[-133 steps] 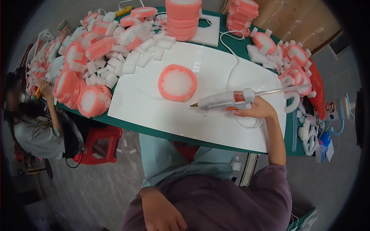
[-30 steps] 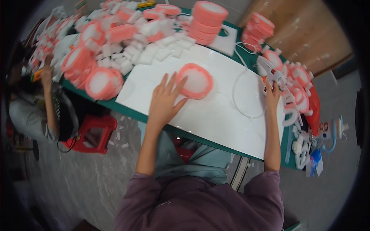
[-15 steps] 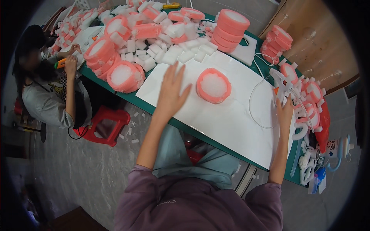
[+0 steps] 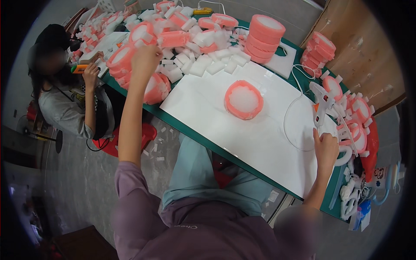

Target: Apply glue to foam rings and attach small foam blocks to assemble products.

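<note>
A round pink foam ring with a white centre lies on the white board, apart from both hands. My left hand is stretched over the stacked pink foam rounds at the far left. Its fingers are bent closed, and whatever they may grip is hidden. Low over the board's right side, my right hand is curled closed with nothing visible in it. Just beyond it stands a white glue gun, its cable looping over the board.
White foam blocks are heaped along the board's far edge. Tall pink stacks stand farther back. More pink-and-white pieces crowd the right. At left, a co-worker holds an orange-and-green tool beside a red stool.
My left hand has swung left and away from above the board to the pink stack, its fingers closing. My right hand has drawn back from the glue gun and curled.
</note>
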{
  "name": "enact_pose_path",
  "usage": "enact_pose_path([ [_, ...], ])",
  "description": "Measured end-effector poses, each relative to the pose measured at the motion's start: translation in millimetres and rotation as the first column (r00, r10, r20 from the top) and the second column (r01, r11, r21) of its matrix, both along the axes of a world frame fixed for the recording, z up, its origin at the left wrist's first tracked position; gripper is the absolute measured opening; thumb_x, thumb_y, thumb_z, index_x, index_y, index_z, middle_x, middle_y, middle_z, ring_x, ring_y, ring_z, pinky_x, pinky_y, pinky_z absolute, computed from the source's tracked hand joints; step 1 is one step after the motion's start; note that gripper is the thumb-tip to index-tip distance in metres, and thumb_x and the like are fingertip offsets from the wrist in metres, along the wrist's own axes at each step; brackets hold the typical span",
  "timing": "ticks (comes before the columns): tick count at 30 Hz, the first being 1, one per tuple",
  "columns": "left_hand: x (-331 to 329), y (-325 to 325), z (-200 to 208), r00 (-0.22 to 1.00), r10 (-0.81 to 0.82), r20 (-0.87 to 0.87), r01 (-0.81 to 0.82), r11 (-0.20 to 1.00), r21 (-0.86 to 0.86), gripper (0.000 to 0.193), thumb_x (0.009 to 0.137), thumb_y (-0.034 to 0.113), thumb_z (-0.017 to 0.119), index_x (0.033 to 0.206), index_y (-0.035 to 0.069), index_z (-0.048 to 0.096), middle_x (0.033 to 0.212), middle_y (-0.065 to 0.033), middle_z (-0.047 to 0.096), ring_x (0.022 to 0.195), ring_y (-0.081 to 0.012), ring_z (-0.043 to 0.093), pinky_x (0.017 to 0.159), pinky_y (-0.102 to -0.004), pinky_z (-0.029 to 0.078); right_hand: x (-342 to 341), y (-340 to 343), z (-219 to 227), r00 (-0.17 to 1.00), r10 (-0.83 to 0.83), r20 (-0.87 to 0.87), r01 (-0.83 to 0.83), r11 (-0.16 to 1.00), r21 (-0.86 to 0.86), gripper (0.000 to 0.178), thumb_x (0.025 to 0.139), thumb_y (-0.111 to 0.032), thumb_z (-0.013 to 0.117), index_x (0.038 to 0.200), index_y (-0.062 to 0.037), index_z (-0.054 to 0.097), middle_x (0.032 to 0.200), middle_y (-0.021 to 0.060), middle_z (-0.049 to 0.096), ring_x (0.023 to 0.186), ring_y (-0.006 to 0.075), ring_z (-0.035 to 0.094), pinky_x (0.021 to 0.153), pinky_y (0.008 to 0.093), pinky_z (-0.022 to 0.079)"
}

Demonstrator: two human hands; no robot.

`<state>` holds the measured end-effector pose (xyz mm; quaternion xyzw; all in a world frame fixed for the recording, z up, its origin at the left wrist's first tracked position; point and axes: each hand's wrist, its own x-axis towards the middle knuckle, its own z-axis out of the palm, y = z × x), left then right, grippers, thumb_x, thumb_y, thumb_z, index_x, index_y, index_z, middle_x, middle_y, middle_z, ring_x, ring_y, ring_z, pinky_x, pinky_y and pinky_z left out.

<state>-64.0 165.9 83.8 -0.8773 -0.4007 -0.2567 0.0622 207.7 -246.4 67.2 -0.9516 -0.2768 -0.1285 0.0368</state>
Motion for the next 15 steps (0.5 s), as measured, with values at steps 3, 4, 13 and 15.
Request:
enact_pose_path([
  [3,26,15,-17,0.962,0.029,-0.270,-0.019,0.999,0.040,0.017,0.065,0.017,0.062,0.079,0.009,0.066,0.075,-0.0078,0.063,0.067,-0.0233,0.061,0.059,-0.0323,0.047,-1,1,-3,0.999,0.042,-0.014,-0.041,0.999,0.021,0.045,0.075,-0.041,0.057,0.059,0.0012,0.058,0.058,0.0199,0.054,0.057,0.0349,0.055,0.052,0.0423,0.042],
  [4,34,16,-18,0.932,0.061,-0.356,-0.044,0.998,0.055,0.019,0.062,0.015,0.064,0.080,0.009,0.066,0.076,-0.0068,0.063,0.067,-0.0221,0.061,0.059,-0.0314,0.047,-1,1,-5,0.998,0.053,-0.031,-0.053,0.998,0.026,0.045,0.075,-0.041,0.057,0.059,0.0011,0.058,0.058,0.0198,0.054,0.057,0.0349,0.055,0.052,0.0423,0.042],
  [13,52,75,-24,0.634,-0.390,-0.668,0.032,0.876,-0.481,0.042,0.049,0.014,0.071,0.090,0.011,0.065,0.089,-0.0089,0.061,0.080,-0.0217,0.060,0.070,-0.0307,0.047,-3,6,-11,0.982,0.129,-0.136,-0.122,0.991,0.061,0.042,0.074,-0.039,0.057,0.059,0.0006,0.058,0.057,0.0189,0.054,0.057,0.0344,0.055,0.051,0.0411,0.042],
  [15,49,80,-33,0.666,-0.355,-0.656,0.029,0.891,-0.453,0.040,0.050,0.014,0.070,0.089,0.012,0.066,0.089,-0.0081,0.061,0.083,-0.0220,0.058,0.073,-0.0313,0.047,-4,8,-9,0.976,0.124,-0.177,-0.115,0.991,0.062,0.042,0.074,-0.038,0.057,0.059,0.0003,0.059,0.057,0.0189,0.055,0.057,0.0343,0.055,0.051,0.0408,0.042],
])
